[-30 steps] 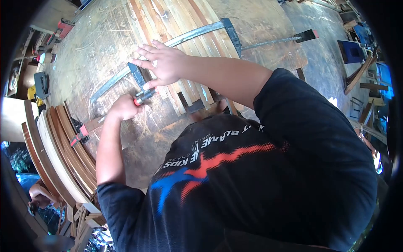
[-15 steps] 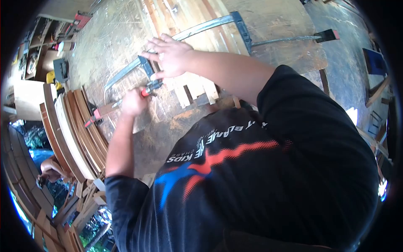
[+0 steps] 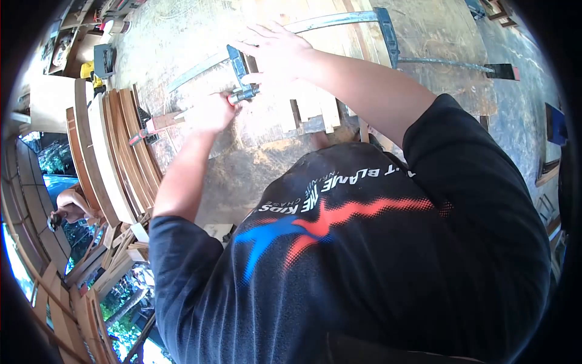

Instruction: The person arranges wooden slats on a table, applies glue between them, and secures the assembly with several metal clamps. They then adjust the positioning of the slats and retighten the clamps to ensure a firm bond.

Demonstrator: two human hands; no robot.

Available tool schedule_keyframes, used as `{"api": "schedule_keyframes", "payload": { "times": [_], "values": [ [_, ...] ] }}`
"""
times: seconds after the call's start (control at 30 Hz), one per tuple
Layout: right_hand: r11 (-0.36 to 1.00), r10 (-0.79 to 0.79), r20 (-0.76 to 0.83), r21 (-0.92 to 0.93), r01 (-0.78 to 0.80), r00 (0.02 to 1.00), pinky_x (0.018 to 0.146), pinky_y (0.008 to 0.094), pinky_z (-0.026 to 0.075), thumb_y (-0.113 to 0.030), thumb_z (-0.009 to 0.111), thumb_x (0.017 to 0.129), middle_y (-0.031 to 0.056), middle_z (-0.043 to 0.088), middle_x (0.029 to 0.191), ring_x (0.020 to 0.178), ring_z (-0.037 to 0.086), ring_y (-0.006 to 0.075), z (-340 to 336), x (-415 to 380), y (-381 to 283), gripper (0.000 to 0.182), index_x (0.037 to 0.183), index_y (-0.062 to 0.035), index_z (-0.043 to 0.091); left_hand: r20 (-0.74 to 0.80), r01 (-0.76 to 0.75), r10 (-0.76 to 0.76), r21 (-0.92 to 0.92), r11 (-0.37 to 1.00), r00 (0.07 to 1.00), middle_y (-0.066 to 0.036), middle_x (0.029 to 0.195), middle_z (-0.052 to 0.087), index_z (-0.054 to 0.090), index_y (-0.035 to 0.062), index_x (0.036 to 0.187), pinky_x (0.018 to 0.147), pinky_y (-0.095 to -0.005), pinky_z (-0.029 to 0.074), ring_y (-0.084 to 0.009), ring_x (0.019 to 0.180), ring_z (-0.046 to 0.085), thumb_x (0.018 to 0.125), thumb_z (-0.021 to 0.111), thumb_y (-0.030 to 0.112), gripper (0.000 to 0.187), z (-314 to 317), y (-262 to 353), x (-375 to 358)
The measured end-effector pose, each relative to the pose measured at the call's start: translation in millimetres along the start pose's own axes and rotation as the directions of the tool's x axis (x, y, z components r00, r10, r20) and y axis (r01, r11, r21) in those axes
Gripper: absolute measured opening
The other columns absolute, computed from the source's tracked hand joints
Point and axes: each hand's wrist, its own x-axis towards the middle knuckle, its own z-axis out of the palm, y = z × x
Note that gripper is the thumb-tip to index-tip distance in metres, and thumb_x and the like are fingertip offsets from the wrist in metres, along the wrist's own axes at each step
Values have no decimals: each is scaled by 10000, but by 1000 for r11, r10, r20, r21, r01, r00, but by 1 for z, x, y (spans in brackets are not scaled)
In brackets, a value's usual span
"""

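Note:
A blue-grey bar clamp [image 3: 332, 21] spans a panel of wooden strips [image 3: 310, 110] lying on the worktable, overexposed in places. My left hand [image 3: 209, 115] is closed around the clamp's handle, just left of the sliding jaw [image 3: 238, 65]; the fingers cover most of the handle. My right hand [image 3: 276, 51] lies spread over the clamp bar and panel, its thumb close to the sliding jaw. Left of my left hand, a red-ended clamp handle [image 3: 138, 137] sticks out.
Long boards [image 3: 121, 151] stand stacked at the left. A dark clamp end [image 3: 503, 71] lies at the right of the worktable [image 3: 445, 36]. Another person [image 3: 76, 205] is beyond the boards. A yellow and black tool [image 3: 91, 71] sits at the upper left.
The view has shifted, so the table and clamp sit higher and further right. My left hand is closer to the sliding jaw and now hides the handle's red part. The right hand stays spread.

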Motion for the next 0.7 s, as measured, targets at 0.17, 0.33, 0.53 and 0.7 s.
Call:
{"api": "schedule_keyframes", "payload": {
  "times": [0.17, 0.33, 0.53, 0.7],
  "values": [
    [999, -24, -6, -26, 24, 1000, 1306, 475, 65, -665, 469, 990, 104, 227, 1713, 1602, 115, 273, -2, 3, 2, 888, 1657, -145, 198, -343, 50, -34, 39, 998, 939, -156, 1055, 746, 714, 130, 1174, 901, -480, 568, -348, 1023, 723, 916, 681, 489, 444, 24, 5, -14],
    [1000, -15, 37, 27, 14, 999, 1300, 484, 74, -692, 453, 983, 125, 217, 1713, 1597, 134, 298, -5, 2, 6, 903, 1657, -145, 206, 86, -112, 126, -149, 983, 988, -162, 931, 759, 751, 92, 1038, 826, -420, 581, -320, 857, 739, 789, 840, 438, 435, -11, -22, 9],
    [999, -1, 114, 51, -5, 993, 1300, 478, 85, -705, 480, 964, 179, 225, 1700, 1592, 153, 325, -7, 2, 4, 913, 1657, -175, 211, 243, -115, 253, -469, 876, 937, -126, 1024, 765, 694, 102, 1192, 848, -364, 570, -222, 862, 721, 755, 853, 342, 523, 7, -30, 43],
    [996, -36, 53, 89, 31, 998, 1296, 488, 78, -678, 513, 957, 225, 248, 1681, 1584, 176, 347, -10, 3, 13, 931, 1652, -134, 216, 98, -37, 59, -210, 977, 993, -222, 1037, 751, 718, 45, 1176, 901, -442, 586, -380, 973, 730, 843, 787, 510, 577, -37, 9, 5]
  ]
}}
